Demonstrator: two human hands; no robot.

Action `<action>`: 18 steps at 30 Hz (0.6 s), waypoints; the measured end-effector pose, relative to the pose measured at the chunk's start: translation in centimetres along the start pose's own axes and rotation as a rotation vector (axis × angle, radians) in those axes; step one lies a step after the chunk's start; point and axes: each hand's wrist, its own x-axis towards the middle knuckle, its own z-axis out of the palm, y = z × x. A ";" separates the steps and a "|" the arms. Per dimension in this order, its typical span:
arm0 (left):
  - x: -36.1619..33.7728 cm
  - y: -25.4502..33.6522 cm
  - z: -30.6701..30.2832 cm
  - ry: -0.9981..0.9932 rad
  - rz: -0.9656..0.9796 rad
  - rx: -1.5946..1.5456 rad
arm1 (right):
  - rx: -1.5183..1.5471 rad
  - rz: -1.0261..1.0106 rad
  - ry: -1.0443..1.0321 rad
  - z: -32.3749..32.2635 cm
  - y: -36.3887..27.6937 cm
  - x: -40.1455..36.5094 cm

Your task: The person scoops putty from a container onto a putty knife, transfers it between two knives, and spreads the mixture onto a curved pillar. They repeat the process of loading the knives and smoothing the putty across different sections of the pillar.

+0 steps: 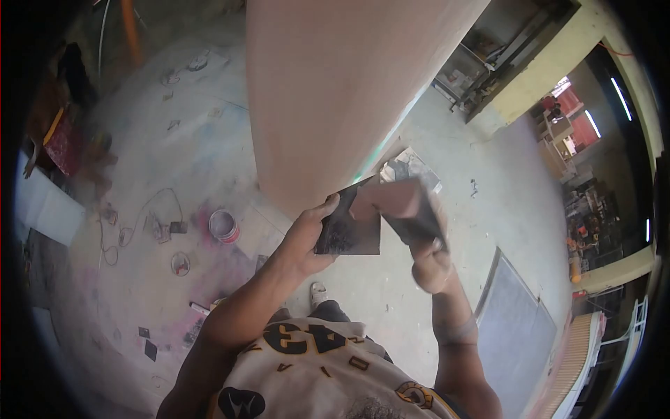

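Observation:
My left hand (312, 234) grips a dark, flat rectangular plate (356, 237) by its left edge. Some pinkish material lies on the plate's upper right part. In my right hand (429, 262) is a dark, wide-bladed tool (415, 227), blurred by motion, with a thick pinkish mass (401, 197) across its upper part. The tool is tilted and close to the plate's right side. Just beyond my hands stands a large, smooth, pale pink surface (328, 91), with a green streak along its lower right edge.
A bucket (224, 227) and a small round container (180, 264) stand on the stained floor at the left, near a cable. Crumpled paper (412, 167) lies behind my right hand. A grey panel (513, 335) lies at the right. Someone's arm and red item (63, 143) show far left.

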 end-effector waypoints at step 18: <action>-3.1 -1.6 2.1 -0.046 0.155 0.161 | -1.108 0.023 -0.425 -2.5 -2.1 -1.3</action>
